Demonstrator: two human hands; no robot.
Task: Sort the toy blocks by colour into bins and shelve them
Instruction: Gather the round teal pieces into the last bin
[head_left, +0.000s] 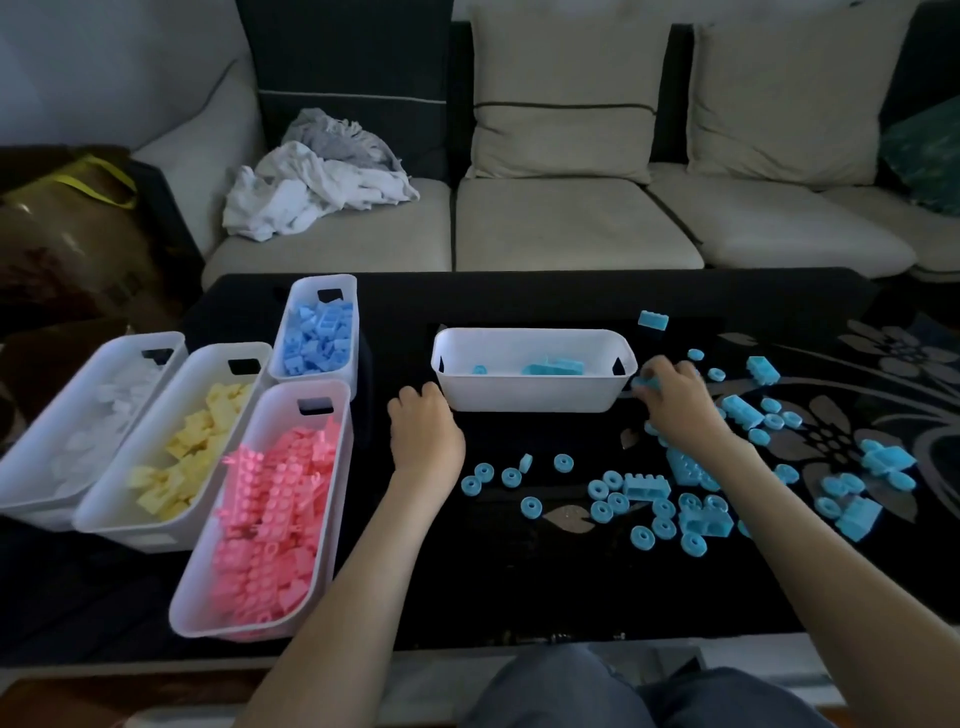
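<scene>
the right hand's (675, 402) fingertips pinch a turquoise block (645, 383) just beside the right end of the open white bin (535, 395), which already holds a few turquoise pieces. the left hand (423, 426) lies with its fingers curled under against that bin's left end, with nothing visible in them. more loose turquoise blocks and rings (647, 486) lie scattered on the black table (519, 587) under and around the right forearm. at the left stand four filled bins: the pink bin (189, 597), the yellow bin (135, 538), the bin of white blocks (31, 514) and the blue bin (322, 283). behind the table, crumpled cloths (311, 182) lie on a sofa (571, 223).
</scene>
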